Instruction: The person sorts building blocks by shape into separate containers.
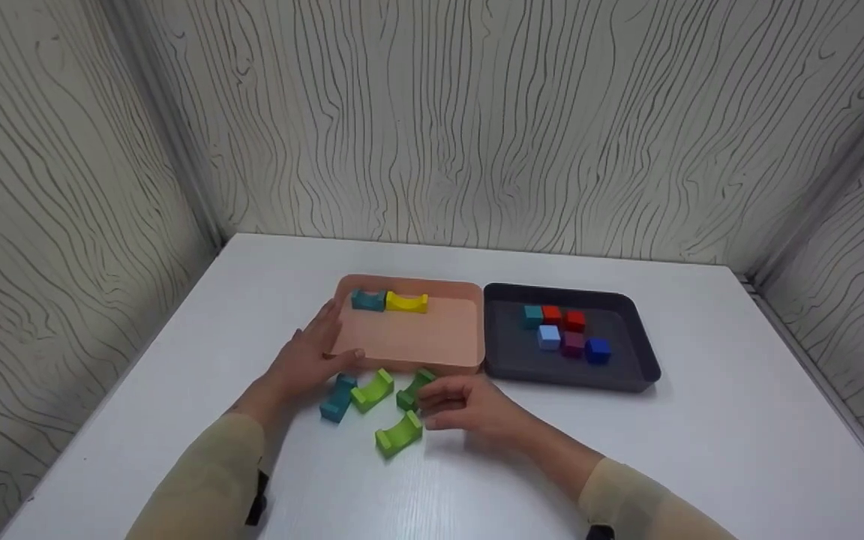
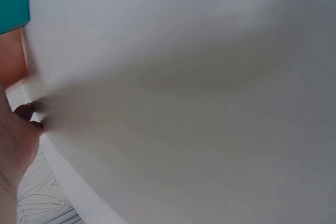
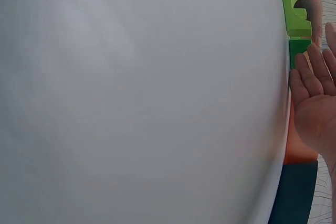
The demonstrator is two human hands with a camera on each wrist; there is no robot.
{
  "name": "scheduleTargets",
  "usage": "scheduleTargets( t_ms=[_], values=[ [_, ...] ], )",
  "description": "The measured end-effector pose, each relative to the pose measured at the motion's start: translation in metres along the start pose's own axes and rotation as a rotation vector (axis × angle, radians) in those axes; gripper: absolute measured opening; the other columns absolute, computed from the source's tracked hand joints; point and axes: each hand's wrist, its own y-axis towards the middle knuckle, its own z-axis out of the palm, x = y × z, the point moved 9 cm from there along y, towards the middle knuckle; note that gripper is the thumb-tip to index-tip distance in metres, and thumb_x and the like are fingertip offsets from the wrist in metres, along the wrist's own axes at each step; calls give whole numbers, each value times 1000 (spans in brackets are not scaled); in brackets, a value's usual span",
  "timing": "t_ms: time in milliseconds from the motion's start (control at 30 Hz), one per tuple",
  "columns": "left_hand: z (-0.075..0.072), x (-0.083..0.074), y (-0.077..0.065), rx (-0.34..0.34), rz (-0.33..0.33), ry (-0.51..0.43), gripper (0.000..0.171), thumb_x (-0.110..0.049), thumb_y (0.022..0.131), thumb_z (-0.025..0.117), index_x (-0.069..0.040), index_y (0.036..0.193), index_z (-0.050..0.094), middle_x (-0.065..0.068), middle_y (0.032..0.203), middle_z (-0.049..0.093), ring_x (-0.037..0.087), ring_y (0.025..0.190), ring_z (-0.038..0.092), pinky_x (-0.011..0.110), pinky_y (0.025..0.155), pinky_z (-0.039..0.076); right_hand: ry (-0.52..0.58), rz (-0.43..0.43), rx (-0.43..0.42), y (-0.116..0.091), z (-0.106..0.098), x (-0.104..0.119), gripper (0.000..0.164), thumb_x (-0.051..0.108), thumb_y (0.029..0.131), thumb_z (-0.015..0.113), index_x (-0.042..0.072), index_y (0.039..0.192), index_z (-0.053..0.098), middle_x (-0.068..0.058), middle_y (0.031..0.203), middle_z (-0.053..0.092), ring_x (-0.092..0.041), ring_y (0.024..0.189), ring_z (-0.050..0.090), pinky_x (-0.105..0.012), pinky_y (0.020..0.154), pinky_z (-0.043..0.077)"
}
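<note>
My left hand (image 1: pixel 304 363) lies along the left side of the pink tray (image 1: pixel 421 339), fingers straight and thumb over the front rim. Close to a dark green arch-shaped block (image 1: pixel 407 399), my right hand (image 1: pixel 475 406) has its fingers slightly bent and its thumb apart. Its fingertips overlap the block's right end in the head view. Two lime green arch blocks lie beside it, one behind (image 1: pixel 373 391) and one in front (image 1: pixel 400 435). A teal arch block (image 1: pixel 338 399) is just below my left thumb. Inside the pink tray, another teal arch block (image 1: pixel 368 300) and a yellow one (image 1: pixel 407 302) sit end to end.
Right of the pink tray stands a dark grey tray (image 1: pixel 507 356) with several small cubes, among them a light blue cube (image 1: pixel 549 337) and a dark blue cube (image 1: pixel 598 350). Wood-patterned panels (image 1: pixel 432 127) enclose the white table (image 1: pixel 717 420) at the back and sides.
</note>
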Motion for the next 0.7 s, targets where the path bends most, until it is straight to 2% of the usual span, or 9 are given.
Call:
scheduleTargets(
  t_ms=[133,333,533,700],
  values=[
    [0,0,0,4,2,0,105,-71,98,59,-25,172,0,2,179,3,32,163,11,63,128,5,-22,14,46,2,5,2,43,9,95,81,7,136,71,-9,134,72,-26,128,66,-31,107,53],
    [1,1,1,8,8,7,105,-72,98,58,-24,172,0,2,179,3,34,163,11,64,128,5,-30,9,126,4,15,3,51,7,94,81,6,143,66,-11,143,67,-22,136,61,-37,115,46],
    [0,2,2,10,7,19,105,-72,98,58,-25,172,-1,2,179,4,33,163,11,63,128,6,-52,56,144,4,19,-3,57,9,93,83,14,147,65,-1,146,66,-13,139,57,-35,118,42],
    [0,1,2,8,16,30,103,-69,100,57,-23,172,-1,3,179,4,32,163,11,64,128,7,-9,52,154,3,19,-5,59,5,93,81,14,149,63,-3,148,65,-16,140,56,-34,118,42]
  ],
)
